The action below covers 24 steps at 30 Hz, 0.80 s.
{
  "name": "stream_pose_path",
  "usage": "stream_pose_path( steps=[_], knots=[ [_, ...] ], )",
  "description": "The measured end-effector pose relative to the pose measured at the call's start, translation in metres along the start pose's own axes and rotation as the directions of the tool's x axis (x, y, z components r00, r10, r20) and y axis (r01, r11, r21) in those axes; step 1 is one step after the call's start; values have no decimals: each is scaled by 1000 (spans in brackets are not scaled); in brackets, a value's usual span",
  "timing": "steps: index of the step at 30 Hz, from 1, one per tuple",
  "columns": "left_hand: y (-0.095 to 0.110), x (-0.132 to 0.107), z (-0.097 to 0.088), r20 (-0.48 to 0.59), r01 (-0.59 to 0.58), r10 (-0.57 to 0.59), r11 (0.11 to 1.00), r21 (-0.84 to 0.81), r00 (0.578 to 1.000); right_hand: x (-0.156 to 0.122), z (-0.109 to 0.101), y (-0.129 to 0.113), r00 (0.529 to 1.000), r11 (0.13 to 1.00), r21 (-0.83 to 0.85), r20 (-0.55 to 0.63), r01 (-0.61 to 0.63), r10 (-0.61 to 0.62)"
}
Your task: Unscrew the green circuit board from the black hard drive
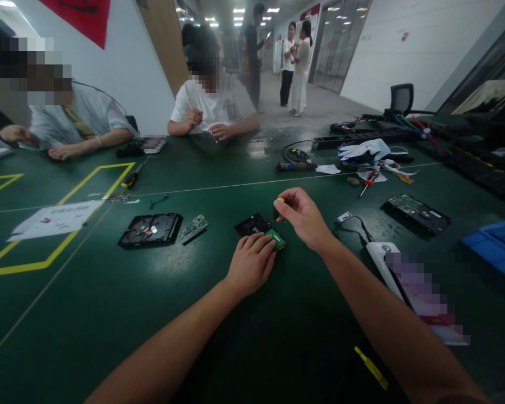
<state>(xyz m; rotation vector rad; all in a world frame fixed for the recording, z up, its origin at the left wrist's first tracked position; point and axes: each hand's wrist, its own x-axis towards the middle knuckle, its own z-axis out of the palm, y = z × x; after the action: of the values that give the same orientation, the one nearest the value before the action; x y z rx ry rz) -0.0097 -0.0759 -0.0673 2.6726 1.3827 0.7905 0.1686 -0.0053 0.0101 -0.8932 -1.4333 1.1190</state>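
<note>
A black hard drive (251,224) with a green circuit board (278,240) at its right end lies on the green table. My left hand (252,262) rests on its near side, fingers closed over the edge and the board. Just right of the drive, my right hand (302,217) pinches a small screwdriver with a yellow top (280,200). Its dark lower part hangs close to the drive; I cannot tell whether the tip touches. To the left sit a loose circuit board (194,229) and another hard drive (150,230).
At right are a further hard drive (418,214), a red-handled screwdriver (368,182), a blue tray (496,247) and a white device with a cable (385,252). Gloves (364,150) lie behind. A paper sheet (54,220) lies left; people sit across the table.
</note>
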Motion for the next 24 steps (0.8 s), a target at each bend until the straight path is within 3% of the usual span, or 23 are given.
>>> stream_pose_path(
  steps=[6, 13, 24],
  knots=[
    [-1, -1, 1, 5, -3, 3, 1000, 6, 1000, -2, 1, -10, 995, 997, 53, 88, -49, 44],
    [-1, 0, 1, 5, -6, 6, 1000, 11, 1000, -3, 4, -10, 994, 984, 160, 84, -79, 66],
    [-1, 0, 1, 2, -6, 6, 1000, 9, 1000, -3, 2, -12, 997, 994, 102, 70, -44, 37]
  ],
)
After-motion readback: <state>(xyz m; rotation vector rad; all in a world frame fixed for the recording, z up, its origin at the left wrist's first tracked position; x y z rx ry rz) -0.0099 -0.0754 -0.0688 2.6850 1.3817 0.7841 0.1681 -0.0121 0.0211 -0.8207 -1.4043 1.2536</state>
